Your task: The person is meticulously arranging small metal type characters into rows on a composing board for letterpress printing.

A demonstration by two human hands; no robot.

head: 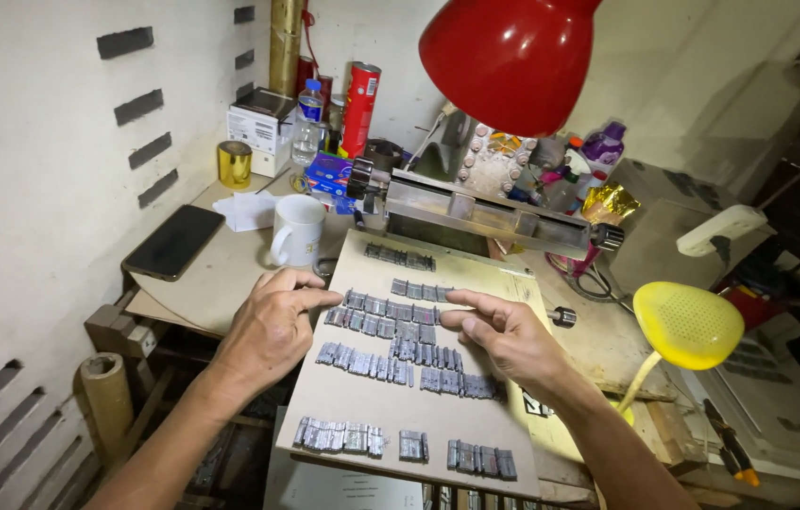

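Observation:
A brown board (391, 406) lies tilted on the bench, carrying several rows of small grey metal type blocks (391, 335). My left hand (272, 326) rests at the board's left edge, its fingertips touching the left end of a middle row. At the right end of the same rows hovers my right hand (509, 335), fingers spread and pointing left, tips on or just above the blocks. Neither hand holds anything. Another short row of blocks (400, 256) sits near the board's far end, and more blocks (405, 444) line its near end.
A grey metal clamp device (476, 212) lies behind the board. A white mug (298, 229), a black phone (173, 242), a gold tape roll (234, 163), a red can (359, 109) and boxes crowd the back left. A red lamp shade (511, 57) hangs overhead; a yellow lamp (686, 324) stands right.

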